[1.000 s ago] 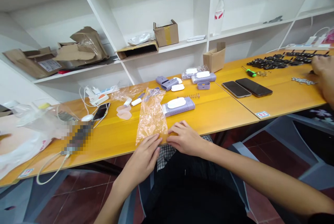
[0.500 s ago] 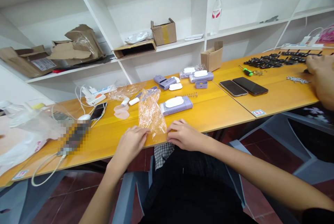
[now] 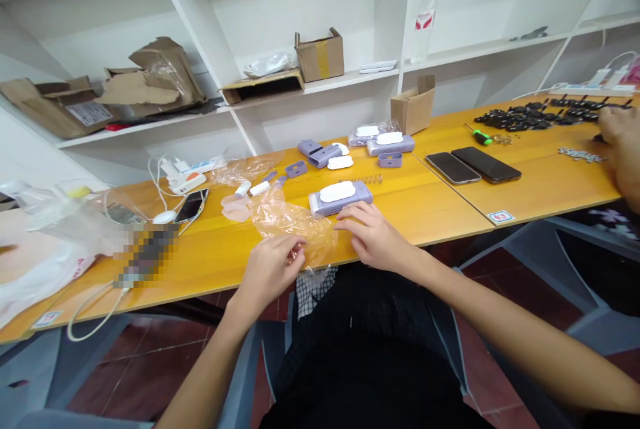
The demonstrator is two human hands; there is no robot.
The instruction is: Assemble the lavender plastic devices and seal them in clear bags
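Observation:
A crinkled clear plastic bag (image 3: 283, 216) lies at the front of the table, in front of me. My left hand (image 3: 273, 262) is over its lower edge, thumb and curled forefinger pinching the film. On the bag's right side is my right hand (image 3: 375, 236), fingers stretched and thumb apart, its fingertips close to the film. Just beyond those fingertips lies a purple device (image 3: 361, 192) with a white oval cover (image 3: 337, 192) on top. A metal coil spring (image 3: 370, 180) rests behind it.
Farther back are purple housings (image 3: 325, 156), a purple ring piece (image 3: 390, 160) and white caps (image 3: 260, 188). Two phones (image 3: 485, 164), a green screwdriver (image 3: 481, 137) and black parts (image 3: 520, 116) lie to the right, near another person's hand (image 3: 623, 142). A cable-connected phone (image 3: 191, 206) is leftward.
The bag has spread out and shifted, its top swinging left. My right hand has lifted away from its edge toward the purple device; my left hand has moved slightly right.

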